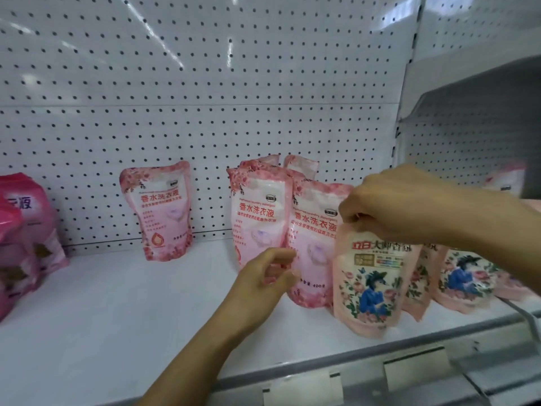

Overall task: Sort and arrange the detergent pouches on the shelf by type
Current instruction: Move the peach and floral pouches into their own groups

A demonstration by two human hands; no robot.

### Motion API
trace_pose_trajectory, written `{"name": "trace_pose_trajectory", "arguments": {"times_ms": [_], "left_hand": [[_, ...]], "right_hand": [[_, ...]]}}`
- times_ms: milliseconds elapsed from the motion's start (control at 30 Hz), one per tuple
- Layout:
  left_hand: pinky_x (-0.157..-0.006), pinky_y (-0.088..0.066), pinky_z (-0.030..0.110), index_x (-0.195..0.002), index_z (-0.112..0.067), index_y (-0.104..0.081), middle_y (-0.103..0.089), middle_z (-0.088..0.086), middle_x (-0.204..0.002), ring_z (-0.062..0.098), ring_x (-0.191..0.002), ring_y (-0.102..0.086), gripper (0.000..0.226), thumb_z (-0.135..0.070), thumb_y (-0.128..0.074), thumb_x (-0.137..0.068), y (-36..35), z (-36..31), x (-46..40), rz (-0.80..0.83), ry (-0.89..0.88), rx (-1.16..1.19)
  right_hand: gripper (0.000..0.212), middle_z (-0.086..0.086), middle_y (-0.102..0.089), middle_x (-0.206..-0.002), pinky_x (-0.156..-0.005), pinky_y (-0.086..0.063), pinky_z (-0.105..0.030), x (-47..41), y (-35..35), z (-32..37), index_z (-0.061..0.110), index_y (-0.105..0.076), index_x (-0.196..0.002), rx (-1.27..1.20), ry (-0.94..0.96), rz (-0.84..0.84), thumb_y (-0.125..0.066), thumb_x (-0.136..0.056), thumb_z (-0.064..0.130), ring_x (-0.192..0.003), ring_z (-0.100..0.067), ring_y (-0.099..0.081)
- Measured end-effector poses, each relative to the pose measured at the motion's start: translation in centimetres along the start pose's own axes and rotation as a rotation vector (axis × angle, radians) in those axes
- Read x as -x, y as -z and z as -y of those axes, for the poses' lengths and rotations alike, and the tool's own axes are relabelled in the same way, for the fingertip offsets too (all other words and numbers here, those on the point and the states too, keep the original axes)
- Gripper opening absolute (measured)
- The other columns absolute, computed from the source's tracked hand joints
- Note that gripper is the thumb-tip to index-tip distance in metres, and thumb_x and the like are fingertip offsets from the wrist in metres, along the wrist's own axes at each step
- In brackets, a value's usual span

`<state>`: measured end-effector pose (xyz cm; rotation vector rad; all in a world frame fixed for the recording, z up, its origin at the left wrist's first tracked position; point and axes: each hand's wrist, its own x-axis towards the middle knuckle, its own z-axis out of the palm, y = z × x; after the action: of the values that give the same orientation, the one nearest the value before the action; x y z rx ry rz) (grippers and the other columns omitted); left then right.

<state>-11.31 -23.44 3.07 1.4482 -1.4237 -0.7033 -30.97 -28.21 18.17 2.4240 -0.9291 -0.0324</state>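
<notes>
Hands (265, 276) among three peach pouches (370, 276)

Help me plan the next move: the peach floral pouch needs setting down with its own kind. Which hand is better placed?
The right hand: it already pinches the top of the peach floral pouch, beside matching pouches. The left hand is by the pink pouches.

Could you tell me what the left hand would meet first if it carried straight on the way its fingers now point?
Most likely the pink pouch right in front of the left hand; its loosely curled fingertips already look almost against it, though depth is unclear.
</notes>
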Motion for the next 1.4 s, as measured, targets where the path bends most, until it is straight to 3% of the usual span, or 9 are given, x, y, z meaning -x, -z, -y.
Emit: {"name": "trace_pose_trajectory", "arguments": {"times_ms": [167, 367, 600, 700, 800, 933, 1033, 1133, 1400], "left_hand": [[-0.077, -0.054, 0.016, -0.109, -0.029, -0.067, -0.068, -0.016, -0.104, -0.004, -0.091, -0.063, 0.016, -0.021, -0.061, -0.096, 2.4, 0.2, -0.1, -0.074, -0.045, 0.013], [-0.088, -0.057, 0.030, -0.104, -0.030, -0.068, -0.070, -0.018, -0.102, 0.001, -0.097, -0.064, 0.016, -0.019, -0.063, -0.095, 8.1, 2.3, -0.9, -0.307, -0.034, 0.023], [-0.086, -0.051, 0.023, -0.134, -0.021, -0.040, -0.044, -0.001, -0.135, 0.012, -0.115, -0.050, 0.051, -0.012, -0.066, -0.092, 16.0, 5.9, -4.1, -0.745, 0.046, 0.103], [-0.083, -0.054, 0.032, -0.142, -0.018, -0.034, -0.042, 0.001, -0.141, 0.019, -0.126, -0.047, 0.061, -0.012, -0.067, -0.091, 18.5, 7.5, -6.2, -0.763, 0.124, 0.167], [-0.063, -0.053, 0.028, -0.123, -0.013, -0.050, -0.063, 0.005, -0.118, 0.022, -0.099, -0.065, 0.035, -0.009, -0.065, -0.092, 19.5, 8.5, -8.0, -0.673, 0.174, 0.238], [-0.059, -0.053, 0.030, -0.109, -0.017, -0.055, -0.067, 0.004, -0.106, 0.026, -0.095, -0.068, 0.016, -0.016, -0.063, -0.095, 20.7, 10.0, -9.3, -0.660, 0.202, 0.314], [-0.064, -0.057, 0.034, -0.095, -0.024, -0.060, -0.070, 0.000, -0.096, 0.026, -0.092, -0.070, 0.007, -0.018, -0.062, -0.096, 21.7, 10.8, -9.6, -0.652, 0.176, 0.360], [-0.070, -0.060, 0.038, -0.090, -0.025, -0.064, -0.073, 0.002, -0.093, 0.026, -0.089, -0.071, 0.010, -0.018, -0.062, -0.096, 21.9, 11.2, -9.6, -0.660, 0.140, 0.373], [-0.081, -0.060, 0.049, -0.093, -0.022, -0.067, -0.075, 0.006, -0.097, 0.028, -0.091, -0.072, 0.008, -0.017, -0.062, -0.096, 21.9, 11.5, -9.9, -0.647, 0.153, 0.410]], "right_hand": [[0.017, 0.014, -0.056, -0.074, -0.053, -0.035, -0.020, 0.5, 1.6, 0.7, 0.030, -0.058, -0.092, -0.012, -0.046, 0.081, -0.059, -0.090, 0.047, -0.063, -0.004, -0.049], [0.053, 0.017, -0.053, -0.057, -0.047, -0.030, -0.020, -1.1, 6.0, 1.8, 0.037, -0.058, -0.073, -0.120, -0.119, -0.145, -0.032, -0.065, 0.082, -0.055, 0.002, -0.050], [0.011, 0.020, -0.064, -0.082, -0.059, -0.038, -0.024, -10.8, 6.2, 2.3, 0.034, -0.067, -0.091, -0.278, 0.016, -0.280, -0.056, -0.094, 0.037, -0.072, -0.003, -0.057], [0.026, 0.014, -0.066, -0.101, -0.072, -0.046, -0.031, -16.8, 5.5, 2.1, 0.034, -0.068, -0.102, -0.256, -0.004, -0.218, -0.050, -0.097, 0.016, -0.093, -0.016, -0.062], [0.036, 0.009, -0.065, -0.110, -0.077, -0.050, -0.033, -22.2, 4.7, 1.8, 0.034, -0.070, -0.105, -0.224, -0.012, -0.079, -0.051, -0.093, 0.006, -0.098, -0.017, -0.060], [0.021, 0.010, -0.074, -0.100, -0.093, -0.051, -0.033, -26.8, 3.7, 2.0, 0.031, -0.076, -0.093, -0.438, 0.032, 0.203, -0.068, -0.087, 0.013, -0.093, -0.006, -0.065], [0.013, 0.009, -0.076, -0.082, -0.086, -0.055, -0.033, -28.5, 3.6, 2.0, 0.026, -0.079, -0.082, -0.434, 0.032, 0.297, -0.070, -0.087, 0.018, -0.083, -0.012, -0.070], [0.037, 0.008, -0.057, -0.054, -0.064, -0.045, -0.032, -29.4, 3.3, 1.9, 0.023, -0.065, -0.050, -0.326, 0.058, 0.292, -0.070, -0.087, 0.025, -0.056, -0.016, -0.048], [0.034, 0.001, -0.054, -0.068, -0.066, -0.042, -0.031, -30.7, 2.1, 4.2, 0.014, -0.052, -0.064, -0.336, 0.104, 0.076, -0.053, -0.098, 0.020, -0.063, -0.016, -0.048]]}}
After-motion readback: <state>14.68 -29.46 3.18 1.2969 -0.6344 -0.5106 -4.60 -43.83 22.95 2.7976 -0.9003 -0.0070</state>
